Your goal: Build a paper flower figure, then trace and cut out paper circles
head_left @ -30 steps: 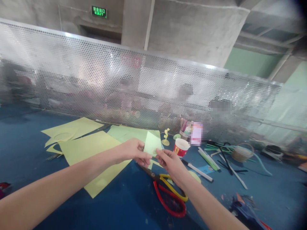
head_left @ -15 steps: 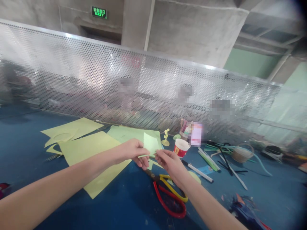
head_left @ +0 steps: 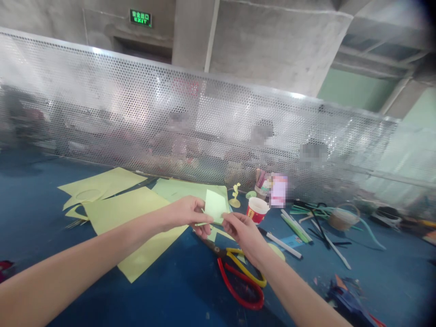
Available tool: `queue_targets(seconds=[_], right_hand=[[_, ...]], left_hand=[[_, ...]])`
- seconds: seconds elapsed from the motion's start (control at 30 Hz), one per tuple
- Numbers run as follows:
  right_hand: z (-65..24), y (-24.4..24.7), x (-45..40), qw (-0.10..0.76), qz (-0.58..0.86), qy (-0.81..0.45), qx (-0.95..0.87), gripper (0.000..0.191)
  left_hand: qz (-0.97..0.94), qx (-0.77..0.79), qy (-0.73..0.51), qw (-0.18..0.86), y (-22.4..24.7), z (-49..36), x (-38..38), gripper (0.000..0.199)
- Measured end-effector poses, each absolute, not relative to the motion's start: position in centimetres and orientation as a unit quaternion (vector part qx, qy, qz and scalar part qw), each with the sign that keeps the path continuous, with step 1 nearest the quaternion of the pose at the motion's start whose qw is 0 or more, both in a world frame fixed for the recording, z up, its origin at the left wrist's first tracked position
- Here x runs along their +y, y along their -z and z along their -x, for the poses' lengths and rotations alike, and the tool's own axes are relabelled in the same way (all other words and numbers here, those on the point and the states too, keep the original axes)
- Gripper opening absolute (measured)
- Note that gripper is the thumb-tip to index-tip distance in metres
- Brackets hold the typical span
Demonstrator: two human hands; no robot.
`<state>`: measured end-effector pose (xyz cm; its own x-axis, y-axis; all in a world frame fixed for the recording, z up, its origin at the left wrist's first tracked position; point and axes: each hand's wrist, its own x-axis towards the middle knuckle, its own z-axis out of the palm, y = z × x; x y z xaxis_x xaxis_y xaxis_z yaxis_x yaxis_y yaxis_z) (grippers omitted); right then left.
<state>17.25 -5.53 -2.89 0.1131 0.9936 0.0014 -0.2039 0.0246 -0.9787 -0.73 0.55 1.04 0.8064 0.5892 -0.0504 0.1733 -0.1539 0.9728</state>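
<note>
A small piece of light green paper (head_left: 215, 205) is held up between both hands over the table. My left hand (head_left: 193, 214) pinches its left side, with thin green edges sticking out by the fingers. At its lower right corner, the thumb and fingers of my right hand (head_left: 237, 228) close on the paper. Just below the hands lies a pair of scissors (head_left: 242, 290) with one red and one yellow handle; the blades point up and left, beneath my left hand. Small green paper scraps (head_left: 211, 235) lie under the hands.
Large yellow-green sheets (head_left: 127, 211) spread to the left on the blue table (head_left: 163, 290). A red and white paper cup (head_left: 258, 210), a marker (head_left: 284, 245), pipe cleaners and a small basket (head_left: 342, 219) are on the right. A perforated metal screen (head_left: 136, 113) stands behind; people show blurred through it.
The green paper has shifted slightly to the right and turned a little in my fingers. Both hands keep their pinch; the things on the table have not moved.
</note>
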Motion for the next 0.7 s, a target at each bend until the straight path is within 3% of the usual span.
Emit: queue_targets(seconds=[0.23,0.43,0.7], right_hand=[[-17.0,2.8,-5.7,0.574,0.449,-0.559,-0.396,0.027],[-17.5,2.9,-5.2,0.604,0.421,-0.586,-0.340,0.027],[-17.5,2.8,-4.9,0.634,0.399,-0.580,-0.319,0.026]], left_hand=[[-0.719,0.253,-0.167,0.626,-0.9,0.8,0.7,0.027],[-0.629,0.225,-0.242,0.703,-1.2,0.4,1.0,0.042],[-0.705,0.246,-0.314,0.587,-0.6,-0.3,-0.1,0.038]])
